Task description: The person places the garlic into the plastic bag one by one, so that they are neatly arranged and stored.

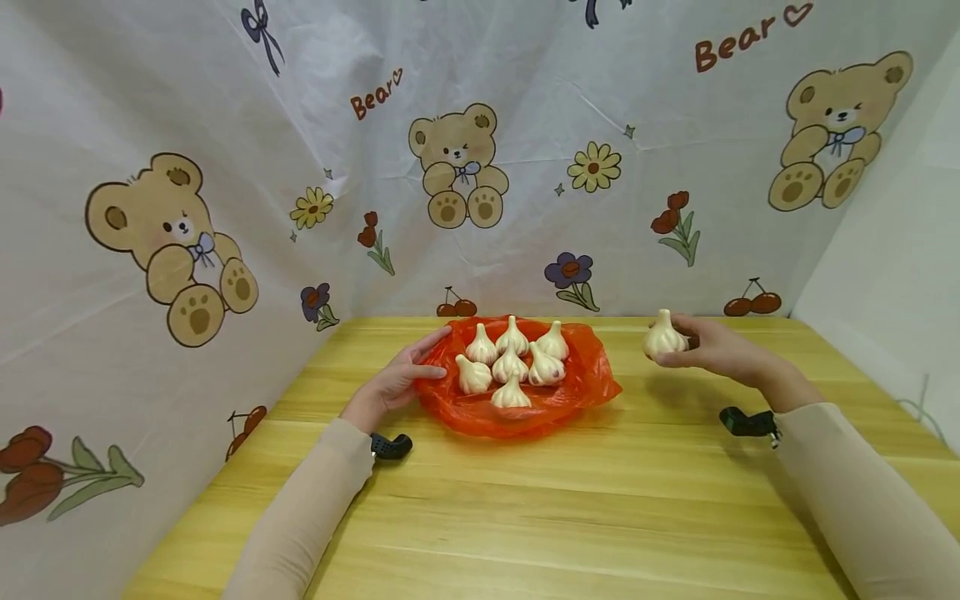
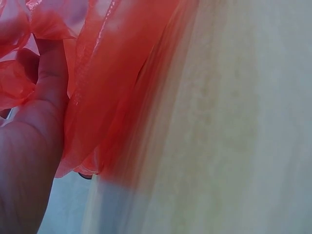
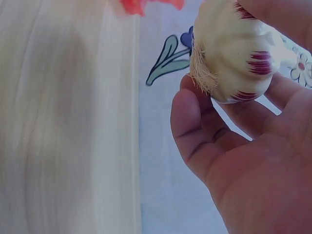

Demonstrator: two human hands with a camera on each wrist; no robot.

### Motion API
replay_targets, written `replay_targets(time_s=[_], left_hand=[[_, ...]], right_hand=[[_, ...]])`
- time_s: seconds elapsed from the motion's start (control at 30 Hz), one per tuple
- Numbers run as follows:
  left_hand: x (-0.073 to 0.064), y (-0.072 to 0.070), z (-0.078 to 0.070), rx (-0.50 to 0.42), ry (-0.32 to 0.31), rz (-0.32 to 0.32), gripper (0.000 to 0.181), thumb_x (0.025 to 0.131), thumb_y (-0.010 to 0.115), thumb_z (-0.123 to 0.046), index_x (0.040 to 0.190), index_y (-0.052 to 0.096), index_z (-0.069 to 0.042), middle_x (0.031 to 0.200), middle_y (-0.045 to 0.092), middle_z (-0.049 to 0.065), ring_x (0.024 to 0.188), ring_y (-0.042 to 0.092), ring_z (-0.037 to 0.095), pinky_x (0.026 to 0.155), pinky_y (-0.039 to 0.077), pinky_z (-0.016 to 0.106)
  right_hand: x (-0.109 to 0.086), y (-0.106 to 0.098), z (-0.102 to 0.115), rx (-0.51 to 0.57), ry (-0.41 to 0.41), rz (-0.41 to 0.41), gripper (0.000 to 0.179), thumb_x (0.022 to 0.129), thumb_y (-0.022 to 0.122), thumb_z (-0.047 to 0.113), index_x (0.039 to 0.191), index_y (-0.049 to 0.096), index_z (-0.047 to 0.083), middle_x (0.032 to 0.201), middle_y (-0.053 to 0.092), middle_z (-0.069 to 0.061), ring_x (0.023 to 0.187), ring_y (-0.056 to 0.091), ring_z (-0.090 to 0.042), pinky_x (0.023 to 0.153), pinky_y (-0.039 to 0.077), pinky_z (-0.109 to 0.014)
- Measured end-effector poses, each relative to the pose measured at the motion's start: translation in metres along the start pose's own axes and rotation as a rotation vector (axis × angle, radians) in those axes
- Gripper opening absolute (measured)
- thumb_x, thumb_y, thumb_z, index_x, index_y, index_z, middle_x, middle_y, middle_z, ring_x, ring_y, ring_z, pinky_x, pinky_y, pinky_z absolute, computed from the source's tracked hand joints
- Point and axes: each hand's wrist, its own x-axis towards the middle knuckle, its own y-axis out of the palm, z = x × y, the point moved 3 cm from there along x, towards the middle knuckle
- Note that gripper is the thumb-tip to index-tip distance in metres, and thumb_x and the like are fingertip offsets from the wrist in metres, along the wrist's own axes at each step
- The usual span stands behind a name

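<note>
A red plastic bag [image 1: 517,423] sits spread wide on the table, its mouth facing up. Several white garlic bulbs [image 1: 511,364] stand grouped inside it, stems mostly upward. At the bag's left rim, my left hand [image 1: 397,377] holds the plastic, thumb over the near side and fingers along the far side. The left wrist view shows the thumb among folds of red plastic [image 2: 114,73]. Off to the right of the bag, my right hand [image 1: 716,346] grips a single garlic bulb [image 1: 664,337] above the table. Its roots and purple streaks show in the right wrist view.
The light wooden table [image 1: 525,517] runs back to a white cloth [image 1: 525,75] printed with bears and flowers. That cloth also hangs along the left side. A plain white wall [image 1: 911,275] stands at the right, with a thin cord [image 1: 924,412] near it.
</note>
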Motion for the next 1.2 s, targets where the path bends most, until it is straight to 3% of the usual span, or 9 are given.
replay_targets(time_s=[0.57, 0.8, 1.03, 1.2], left_hand=[[0.003, -0.002, 0.002, -0.006, 0.005, 0.018, 0.087, 0.094, 0.056, 0.011, 0.166, 0.021, -0.022, 0.173, 0.018, 0.006, 0.154, 0.028, 0.036, 0.105, 0.055, 0.037], [0.003, -0.003, 0.002, -0.007, 0.001, 0.013, 0.087, 0.093, 0.056, 0.011, 0.166, 0.021, -0.022, 0.173, 0.019, 0.007, 0.154, 0.029, 0.036, 0.105, 0.054, 0.040], [0.002, -0.002, 0.001, -0.003, -0.003, 0.001, 0.086, 0.094, 0.055, 0.011, 0.166, 0.022, -0.023, 0.173, 0.019, 0.006, 0.154, 0.029, 0.036, 0.107, 0.052, 0.042], [0.003, -0.003, 0.003, 0.004, 0.000, 0.013, 0.086, 0.095, 0.055, 0.011, 0.166, 0.021, -0.022, 0.173, 0.018, 0.007, 0.155, 0.027, 0.037, 0.107, 0.052, 0.040]], right_hand=[[0.016, 0.016, 0.055, -0.017, -0.009, 0.039, 0.077, 0.092, 0.076, 0.040, 0.154, 0.040, 0.010, 0.129, 0.062, -0.014, 0.112, 0.062, -0.028, 0.093, 0.057, -0.041], [0.026, 0.026, 0.069, 0.034, -0.045, 0.052, 0.075, 0.090, 0.080, 0.028, 0.153, 0.045, 0.012, 0.138, 0.060, -0.015, 0.120, 0.063, -0.033, 0.099, 0.058, -0.046], [0.038, 0.036, 0.091, 0.014, -0.080, 0.096, 0.076, 0.088, 0.081, 0.027, 0.153, 0.045, 0.012, 0.145, 0.058, -0.016, 0.126, 0.061, -0.037, 0.101, 0.058, -0.051], [0.053, 0.043, 0.098, 0.019, -0.101, 0.173, 0.078, 0.087, 0.080, 0.022, 0.154, 0.042, 0.008, 0.146, 0.055, -0.017, 0.131, 0.058, -0.039, 0.103, 0.057, -0.050]])
